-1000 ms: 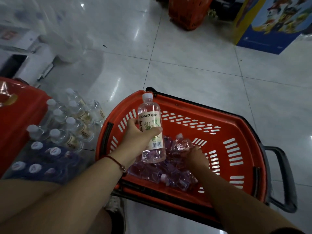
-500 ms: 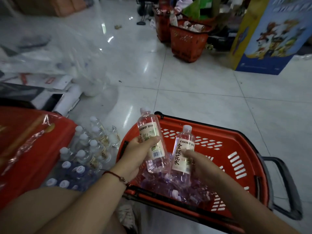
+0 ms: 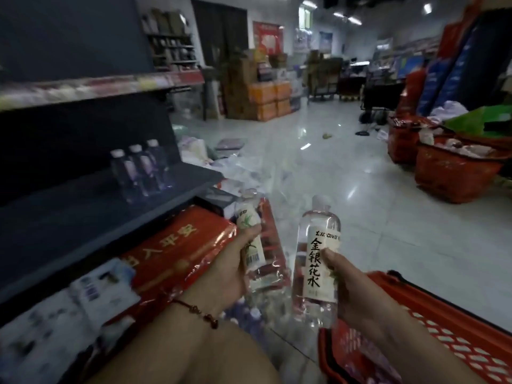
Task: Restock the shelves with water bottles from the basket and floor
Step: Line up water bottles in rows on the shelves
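Retail shop, supermarket type, mid-restock. Dark metal shelving [image 3: 91, 206] on the left with a price-label strip [image 3: 105, 87] on its front edge and three water bottles [image 3: 141, 170] on one shelf. Red plastic shopping baskets [image 3: 454, 173] on the glossy tiled floor [image 3: 346, 189]. Stacked orange cartons [image 3: 268, 101] at the aisle end, posters [image 3: 267, 40] on the far wall, ceiling strip lights [image 3: 349, 18].

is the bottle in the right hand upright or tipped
Roughly upright: the bottle in the right hand has its cap on top, leaning slightly.
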The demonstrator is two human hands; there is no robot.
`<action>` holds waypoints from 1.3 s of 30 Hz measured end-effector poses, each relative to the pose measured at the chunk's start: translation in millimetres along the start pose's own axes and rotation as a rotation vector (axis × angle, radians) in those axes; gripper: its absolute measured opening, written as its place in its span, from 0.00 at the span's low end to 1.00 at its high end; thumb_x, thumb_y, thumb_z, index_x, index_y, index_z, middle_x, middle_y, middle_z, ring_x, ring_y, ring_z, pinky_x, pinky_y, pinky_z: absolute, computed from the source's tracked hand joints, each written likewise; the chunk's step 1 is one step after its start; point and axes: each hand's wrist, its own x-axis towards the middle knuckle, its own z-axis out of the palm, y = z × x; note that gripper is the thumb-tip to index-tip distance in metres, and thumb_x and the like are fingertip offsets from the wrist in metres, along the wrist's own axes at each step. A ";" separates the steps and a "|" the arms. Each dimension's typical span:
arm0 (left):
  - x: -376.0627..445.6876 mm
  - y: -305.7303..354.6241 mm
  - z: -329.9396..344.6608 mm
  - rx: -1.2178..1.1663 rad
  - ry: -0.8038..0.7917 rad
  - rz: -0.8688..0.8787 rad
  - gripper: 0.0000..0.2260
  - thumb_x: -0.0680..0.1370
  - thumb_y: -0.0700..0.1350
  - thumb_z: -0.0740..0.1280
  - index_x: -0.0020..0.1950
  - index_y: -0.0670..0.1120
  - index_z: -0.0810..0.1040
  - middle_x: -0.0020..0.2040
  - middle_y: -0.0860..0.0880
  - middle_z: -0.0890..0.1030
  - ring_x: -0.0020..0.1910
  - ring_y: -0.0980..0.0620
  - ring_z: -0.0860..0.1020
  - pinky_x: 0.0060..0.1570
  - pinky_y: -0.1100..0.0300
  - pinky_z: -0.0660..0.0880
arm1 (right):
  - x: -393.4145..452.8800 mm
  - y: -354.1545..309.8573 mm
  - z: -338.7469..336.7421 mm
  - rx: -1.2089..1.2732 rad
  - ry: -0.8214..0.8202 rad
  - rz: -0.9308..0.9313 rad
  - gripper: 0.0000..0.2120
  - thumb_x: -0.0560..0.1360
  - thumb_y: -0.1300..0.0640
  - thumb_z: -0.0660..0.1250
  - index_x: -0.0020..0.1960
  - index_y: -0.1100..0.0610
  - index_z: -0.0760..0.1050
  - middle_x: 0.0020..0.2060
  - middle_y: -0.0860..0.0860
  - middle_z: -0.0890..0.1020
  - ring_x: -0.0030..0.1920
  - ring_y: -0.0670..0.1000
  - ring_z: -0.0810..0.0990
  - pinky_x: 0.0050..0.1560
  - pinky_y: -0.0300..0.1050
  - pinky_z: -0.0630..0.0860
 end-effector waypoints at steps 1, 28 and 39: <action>-13.0 18.9 -11.3 -0.018 0.008 0.035 0.10 0.74 0.48 0.71 0.48 0.42 0.80 0.39 0.44 0.81 0.34 0.46 0.80 0.38 0.54 0.81 | 10.3 -1.3 22.4 -0.084 -0.047 -0.028 0.33 0.60 0.46 0.82 0.59 0.61 0.79 0.50 0.62 0.85 0.46 0.61 0.85 0.48 0.57 0.83; -414.9 359.4 -332.5 0.374 1.094 0.891 0.20 0.74 0.58 0.74 0.57 0.44 0.82 0.47 0.45 0.87 0.45 0.45 0.86 0.49 0.52 0.80 | 74.0 70.9 619.3 -0.601 -0.795 -0.467 0.16 0.69 0.51 0.78 0.54 0.55 0.81 0.44 0.49 0.88 0.45 0.49 0.87 0.48 0.48 0.82; -402.8 407.4 -352.2 0.547 1.202 0.891 0.20 0.76 0.60 0.71 0.56 0.45 0.81 0.44 0.46 0.87 0.41 0.46 0.87 0.42 0.54 0.81 | 124.1 85.1 674.6 -0.725 -0.724 -0.579 0.14 0.69 0.46 0.77 0.49 0.52 0.81 0.43 0.50 0.87 0.39 0.47 0.86 0.38 0.41 0.79</action>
